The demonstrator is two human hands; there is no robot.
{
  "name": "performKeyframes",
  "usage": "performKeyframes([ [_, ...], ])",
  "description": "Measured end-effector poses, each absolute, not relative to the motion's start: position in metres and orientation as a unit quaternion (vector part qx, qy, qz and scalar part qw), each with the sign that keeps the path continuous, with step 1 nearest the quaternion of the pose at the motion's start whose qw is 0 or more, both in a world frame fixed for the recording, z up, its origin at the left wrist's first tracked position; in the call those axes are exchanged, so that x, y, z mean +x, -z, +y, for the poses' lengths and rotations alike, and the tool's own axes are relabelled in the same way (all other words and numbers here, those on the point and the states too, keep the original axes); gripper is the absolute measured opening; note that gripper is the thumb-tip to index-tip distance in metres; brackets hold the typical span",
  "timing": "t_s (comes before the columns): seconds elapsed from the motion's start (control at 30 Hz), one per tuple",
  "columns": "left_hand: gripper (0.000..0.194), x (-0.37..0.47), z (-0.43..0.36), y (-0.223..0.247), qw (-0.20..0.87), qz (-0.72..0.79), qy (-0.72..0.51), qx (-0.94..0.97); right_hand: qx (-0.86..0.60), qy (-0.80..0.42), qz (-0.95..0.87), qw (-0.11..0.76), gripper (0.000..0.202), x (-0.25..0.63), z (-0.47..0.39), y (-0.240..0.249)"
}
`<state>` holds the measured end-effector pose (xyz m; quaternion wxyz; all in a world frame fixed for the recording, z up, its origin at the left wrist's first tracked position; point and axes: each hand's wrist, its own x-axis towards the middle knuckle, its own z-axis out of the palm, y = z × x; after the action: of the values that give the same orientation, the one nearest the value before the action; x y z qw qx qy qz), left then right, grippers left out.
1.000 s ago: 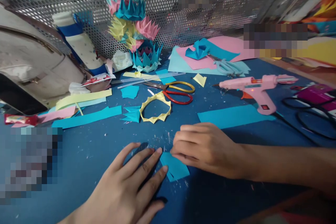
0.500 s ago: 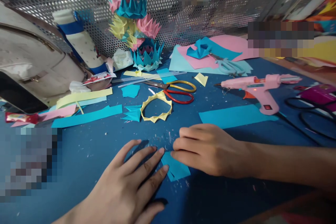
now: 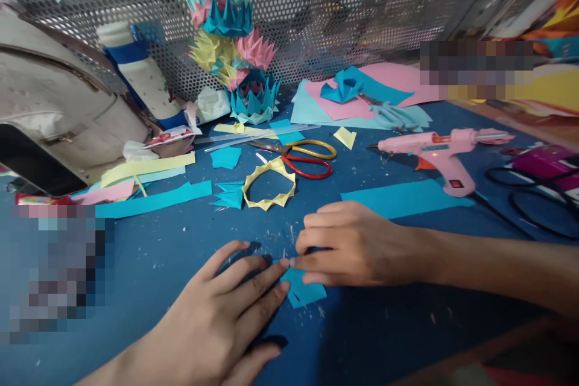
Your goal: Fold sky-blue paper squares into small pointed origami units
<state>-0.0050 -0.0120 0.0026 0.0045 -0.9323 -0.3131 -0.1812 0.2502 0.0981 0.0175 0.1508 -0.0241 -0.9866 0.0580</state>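
A small folded piece of blue paper point(image 3: 307, 294) lies on the blue tabletop under both hands. My left hand point(image 3: 226, 313) is spread open, its fingertips pressing on the paper's left side. Curled fingers of my right hand point(image 3: 353, 247) pinch at the paper's upper edge, beside my left fingertips; that edge is partly covered. Just beyond the hands sits a ring of folded yellow paper point(image 3: 289, 193), with a pointed blue paper piece point(image 3: 230, 195) against its left side. Scissors point(image 3: 312, 169) with one yellow and one red handle lie behind the ring.
A pink glue gun point(image 3: 456, 163) with a black cord lies at right, behind a blue strip point(image 3: 402, 199). Paper strips point(image 3: 154, 199) and a phone point(image 3: 40, 160) are at left. Folded paper crowns point(image 3: 253, 96) are stacked by a bottle point(image 3: 145, 78). Paper sheets point(image 3: 312, 108) lie behind.
My right hand has moved slightly up and left, closer to my left fingertips. My left hand stays spread on the blue paper. The view has shifted a little.
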Motion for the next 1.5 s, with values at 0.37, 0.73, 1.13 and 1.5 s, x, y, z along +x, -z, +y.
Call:
performKeyframes([
  [0.37,0.041,-0.006,-0.018,-0.013,-0.078,-0.342,0.147,-0.925,-0.091,-0.091,-0.991,0.032,0.025,0.264,0.089,-0.042],
  [0.73,0.045,-0.007,-0.019,-0.017,-0.115,-0.381,0.159,-0.903,-0.056,-0.057,-0.995,0.061,0.040,0.257,0.091,-0.024],
  [1.13,0.040,-0.008,-0.018,-0.014,-0.126,-0.369,0.175,-0.904,-0.095,-0.142,-0.984,0.059,0.033,0.244,0.092,-0.027],
  [1.5,0.012,0.009,0.008,-0.013,-0.132,-0.425,0.250,-0.860,-0.275,-0.232,-0.933,-0.005,0.009,0.225,0.081,-0.044],
])
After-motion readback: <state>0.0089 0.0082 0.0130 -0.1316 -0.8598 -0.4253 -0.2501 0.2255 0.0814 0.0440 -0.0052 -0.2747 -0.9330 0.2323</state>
